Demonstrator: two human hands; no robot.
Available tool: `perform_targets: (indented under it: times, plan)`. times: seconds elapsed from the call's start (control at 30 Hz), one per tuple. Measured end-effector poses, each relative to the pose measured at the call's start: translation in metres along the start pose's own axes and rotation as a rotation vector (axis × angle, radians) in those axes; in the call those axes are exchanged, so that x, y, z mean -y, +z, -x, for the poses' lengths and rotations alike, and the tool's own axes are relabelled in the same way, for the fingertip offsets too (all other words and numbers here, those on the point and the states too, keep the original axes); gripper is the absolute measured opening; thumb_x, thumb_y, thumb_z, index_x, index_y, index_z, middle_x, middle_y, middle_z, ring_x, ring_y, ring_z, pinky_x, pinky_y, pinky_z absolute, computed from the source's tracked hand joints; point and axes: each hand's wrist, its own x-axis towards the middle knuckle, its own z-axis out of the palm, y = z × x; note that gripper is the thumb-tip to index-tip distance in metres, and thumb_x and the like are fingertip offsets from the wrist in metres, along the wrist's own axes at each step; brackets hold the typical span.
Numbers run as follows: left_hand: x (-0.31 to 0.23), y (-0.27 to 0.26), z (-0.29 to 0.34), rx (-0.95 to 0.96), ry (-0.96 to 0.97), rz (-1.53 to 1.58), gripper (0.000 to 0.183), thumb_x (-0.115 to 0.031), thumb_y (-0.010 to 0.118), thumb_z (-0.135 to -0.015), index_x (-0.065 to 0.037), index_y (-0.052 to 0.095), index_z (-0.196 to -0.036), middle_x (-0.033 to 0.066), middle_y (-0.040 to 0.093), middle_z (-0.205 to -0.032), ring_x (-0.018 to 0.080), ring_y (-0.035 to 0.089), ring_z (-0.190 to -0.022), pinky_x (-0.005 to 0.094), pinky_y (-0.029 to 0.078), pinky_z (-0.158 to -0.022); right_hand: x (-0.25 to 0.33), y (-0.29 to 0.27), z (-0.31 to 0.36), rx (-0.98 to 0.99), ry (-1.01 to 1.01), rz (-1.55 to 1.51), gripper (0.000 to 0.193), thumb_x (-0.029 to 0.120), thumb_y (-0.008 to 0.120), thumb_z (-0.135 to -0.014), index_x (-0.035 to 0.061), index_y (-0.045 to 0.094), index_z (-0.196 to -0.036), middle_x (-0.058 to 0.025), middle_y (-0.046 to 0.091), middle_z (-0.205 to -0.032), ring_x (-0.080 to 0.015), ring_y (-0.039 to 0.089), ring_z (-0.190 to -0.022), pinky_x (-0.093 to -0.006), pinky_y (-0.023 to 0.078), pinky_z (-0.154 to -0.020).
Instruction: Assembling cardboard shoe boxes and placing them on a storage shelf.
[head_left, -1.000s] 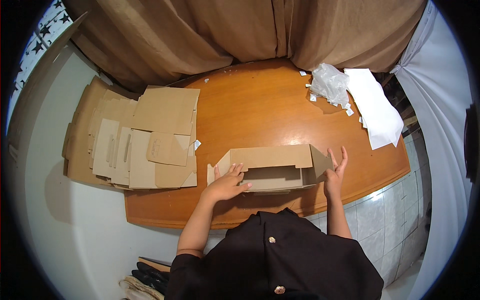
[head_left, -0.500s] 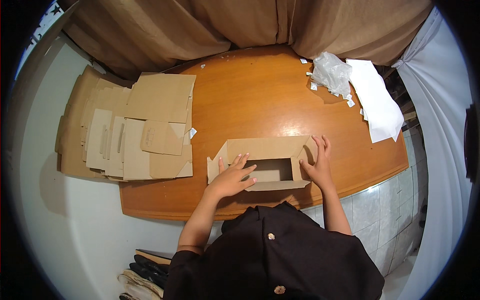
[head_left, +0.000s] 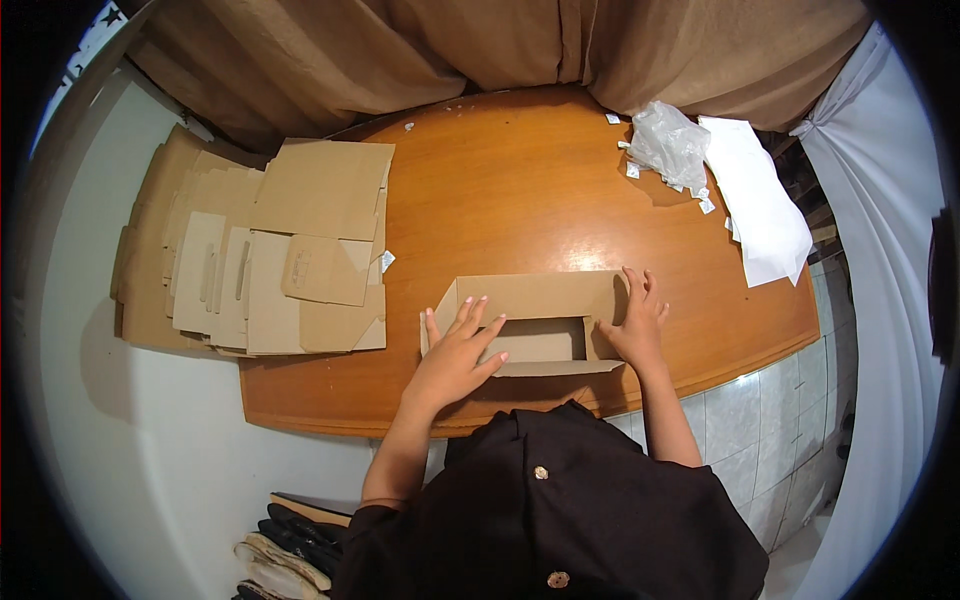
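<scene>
A brown cardboard box (head_left: 540,296) stands on the table near its front edge, its top flaps folded outward and a dark opening in the middle. Over the box's left end lies my left hand (head_left: 455,362), fingers spread, the fingertips at the left flap and the corner. My right hand (head_left: 634,325) is at the right end, thumb by the right flap and fingers raised apart at the far corner. Neither hand wraps round the cardboard. Part of the left flap is hidden under my left hand.
Flattened cardboard pieces (head_left: 320,190) are stacked at the table's left. On the far right lie a crumpled clear plastic bag (head_left: 668,140), small white labels and white paper sheets (head_left: 757,205). Brown curtains (head_left: 480,45) hang behind the wooden table (head_left: 480,190). Shoes (head_left: 290,560) sit at lower left.
My left hand has lifted slightly and its fingers point more forward. The right flap is now covered more by my right hand, whose fingers have shifted a little. The view has moved slightly.
</scene>
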Motion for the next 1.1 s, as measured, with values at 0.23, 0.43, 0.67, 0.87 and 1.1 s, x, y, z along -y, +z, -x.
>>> perform_targets:
  times: [0.23,0.43,0.67,0.87,1.1]
  plan:
    - [0.014,-0.031,0.022,-0.524,0.033,0.176,0.042,-0.025,0.05,-0.09,-0.011,0.047,-0.13,0.0149,0.041,-0.137,0.0298,0.033,-0.131,0.0546,0.012,-0.107,-0.034,0.011,-0.013,-0.005,-0.102,-0.615,0.072,0.024,0.072,-0.071,0.0122,0.035,-0.133,-0.019,0.03,-0.134,-0.0342,0.03,-0.127,-0.0443,0.025,-0.105]
    - [0.072,0.016,0.002,-0.543,-0.277,0.864,0.063,-0.016,0.055,-0.088,-0.007,0.024,-0.141,0.0167,0.032,-0.141,0.0278,0.03,-0.132,0.0442,0.025,-0.106,-0.027,-0.007,0.003,0.174,-0.286,-0.498,0.095,0.027,0.082,-0.057,0.0127,0.03,-0.136,-0.0195,0.022,-0.137,-0.0356,0.024,-0.13,-0.0432,0.024,-0.106]
    - [0.083,0.082,-0.03,-0.294,-0.317,0.813,0.115,-0.035,0.08,-0.063,0.001,0.006,-0.143,0.0258,0.027,-0.141,0.0341,0.027,-0.133,0.0404,0.025,-0.107,-0.022,-0.011,0.015,0.256,-0.296,-0.543,0.109,0.032,0.085,-0.05,0.0143,0.024,-0.139,-0.0211,0.017,-0.139,-0.0373,0.018,-0.133,-0.0445,0.021,-0.108]
    - [0.068,0.067,-0.032,-0.194,-0.361,0.624,0.108,-0.035,0.076,-0.069,0.003,0.006,-0.142,0.0249,0.024,-0.143,0.0308,0.025,-0.134,0.0365,0.024,-0.108,-0.043,-0.003,0.014,0.292,-0.306,-0.712,0.098,0.034,0.082,-0.056,0.0126,0.031,-0.137,-0.0196,0.023,-0.138,-0.0353,0.019,-0.133,-0.0439,0.02,-0.108]
    - [0.071,0.072,-0.018,-0.269,-0.166,1.162,0.093,-0.03,0.066,-0.081,0.003,0.004,-0.142,0.0206,0.018,-0.147,0.0267,0.021,-0.135,0.0342,0.019,-0.109,-0.036,-0.002,0.02,0.198,-0.272,-0.694,0.077,0.028,0.075,-0.069,0.0092,0.037,-0.133,-0.0182,0.028,-0.137,-0.0336,0.023,-0.132,-0.0422,0.022,-0.107]
